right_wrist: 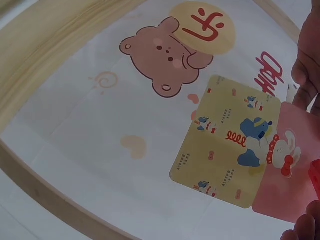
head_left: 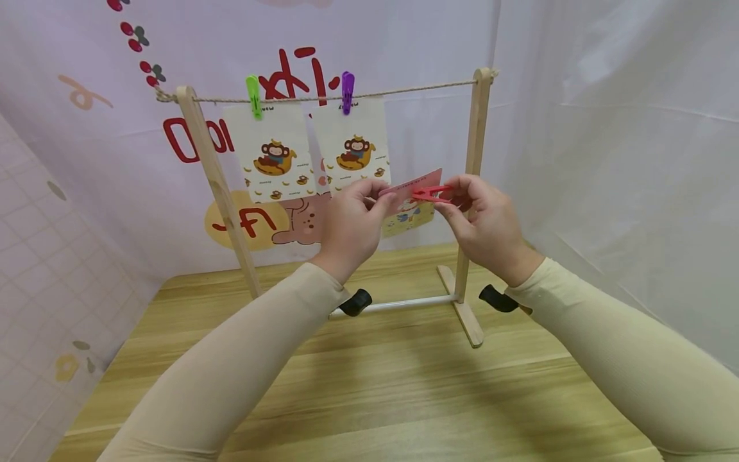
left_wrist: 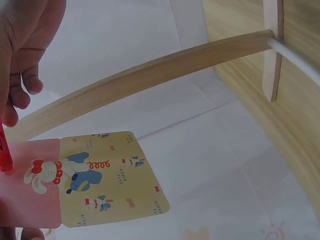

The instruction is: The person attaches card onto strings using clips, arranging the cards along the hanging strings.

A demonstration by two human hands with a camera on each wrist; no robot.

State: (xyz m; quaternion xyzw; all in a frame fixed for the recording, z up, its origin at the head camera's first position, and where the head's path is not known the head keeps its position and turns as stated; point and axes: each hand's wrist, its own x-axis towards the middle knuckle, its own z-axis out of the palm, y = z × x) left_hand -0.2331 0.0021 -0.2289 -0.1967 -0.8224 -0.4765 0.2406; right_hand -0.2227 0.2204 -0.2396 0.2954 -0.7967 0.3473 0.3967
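In the head view my left hand (head_left: pixel 353 221) pinches the left side of a card, pink above and pale yellow below (head_left: pixel 411 221), with a rabbit and a blue animal printed on it. A red clothespin (head_left: pixel 432 191) is pinched by my right hand (head_left: pixel 487 218), its tip pointing left over the pink part. Whether the clothespin bites the card cannot be told. The wrist views show the card (left_wrist: pixel 115 185) hanging flat, with the clothespin (right_wrist: pixel 315 175) at its pink part. Both hands are below and right of two hung monkey cards (head_left: pixel 280 163).
A twine line (head_left: pixel 416 90) runs between two wooden posts (head_left: pixel 476 128). Green (head_left: pixel 253 96) and purple (head_left: pixel 347 93) clothespins hold the monkey cards on it. A white rod (head_left: pixel 410 304) joins the posts low down. The stand is on a wood-grain table (head_left: pixel 375 385) before a printed cloth.
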